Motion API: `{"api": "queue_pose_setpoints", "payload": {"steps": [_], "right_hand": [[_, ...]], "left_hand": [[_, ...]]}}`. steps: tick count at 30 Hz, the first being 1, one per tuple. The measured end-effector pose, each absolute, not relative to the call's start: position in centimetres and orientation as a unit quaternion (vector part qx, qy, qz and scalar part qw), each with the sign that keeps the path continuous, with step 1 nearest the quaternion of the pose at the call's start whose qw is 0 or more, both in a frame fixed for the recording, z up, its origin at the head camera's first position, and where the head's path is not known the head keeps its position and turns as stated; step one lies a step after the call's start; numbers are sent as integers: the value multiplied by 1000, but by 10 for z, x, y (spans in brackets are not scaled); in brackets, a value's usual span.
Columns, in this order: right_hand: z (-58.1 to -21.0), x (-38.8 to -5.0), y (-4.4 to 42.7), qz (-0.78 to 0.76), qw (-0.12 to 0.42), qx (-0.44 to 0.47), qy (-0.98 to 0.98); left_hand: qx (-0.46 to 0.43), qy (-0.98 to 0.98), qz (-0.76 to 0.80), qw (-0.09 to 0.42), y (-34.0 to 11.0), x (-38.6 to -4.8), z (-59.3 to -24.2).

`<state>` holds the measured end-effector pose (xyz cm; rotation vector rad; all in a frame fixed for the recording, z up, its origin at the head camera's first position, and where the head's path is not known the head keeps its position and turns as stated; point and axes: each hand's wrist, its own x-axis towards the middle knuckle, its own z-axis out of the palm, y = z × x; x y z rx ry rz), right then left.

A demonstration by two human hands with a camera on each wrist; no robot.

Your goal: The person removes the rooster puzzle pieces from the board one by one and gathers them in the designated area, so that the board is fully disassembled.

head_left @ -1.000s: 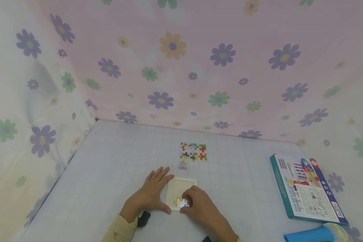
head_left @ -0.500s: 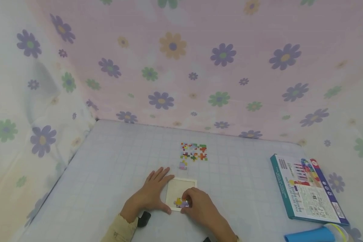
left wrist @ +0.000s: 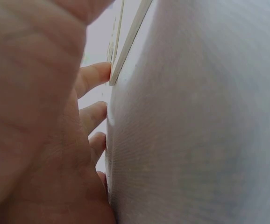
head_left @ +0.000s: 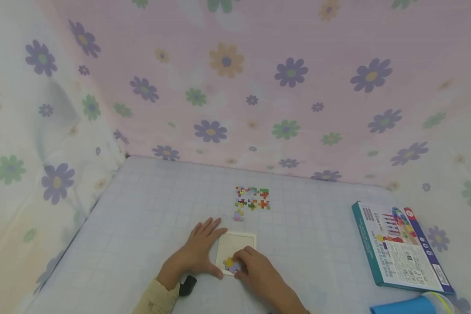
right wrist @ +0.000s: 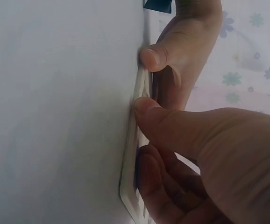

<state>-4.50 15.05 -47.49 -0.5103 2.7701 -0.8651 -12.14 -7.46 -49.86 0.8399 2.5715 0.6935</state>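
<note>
A shallow wooden puzzle tray [head_left: 236, 247] lies on the table before me. In its lower left corner sits a yellow and lilac jigsaw puzzle piece [head_left: 231, 264], pinched by the thumb and fingers of my right hand [head_left: 259, 269]. My left hand [head_left: 198, 252] is spread flat along the tray's left side, index finger at the upper corner and thumb at the lower one. In the left wrist view, the index fingertip touches the tray's edge [left wrist: 125, 51]. The right wrist view has my right thumb on the tray's rim [right wrist: 128, 179]; the piece is mostly hidden there.
Beyond the tray, several colourful puzzle pieces [head_left: 252, 198] lie in rows, one lilac and yellow piece [head_left: 238, 215] nearest. At the right is a flat printed box [head_left: 404, 248], with a blue cylinder [head_left: 400, 306] in front. Flowered cloth [head_left: 251, 113] stands behind the table.
My right hand has slid the puzzle piece a little left, into the tray's lower left corner. My left hand keeps its place at the tray's side.
</note>
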Motion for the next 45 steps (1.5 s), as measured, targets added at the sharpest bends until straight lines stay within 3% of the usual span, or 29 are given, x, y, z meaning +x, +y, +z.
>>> {"api": "queue_pose_setpoints", "payload": {"steps": [33, 45], "right_hand": [[-479, -50, 149, -323, 85, -165, 928], [-478, -91, 184, -318, 16, -161, 934]], "left_hand": [[294, 909, 235, 178, -71, -122, -502], [280, 912, 233, 190, -71, -121, -500]]}}
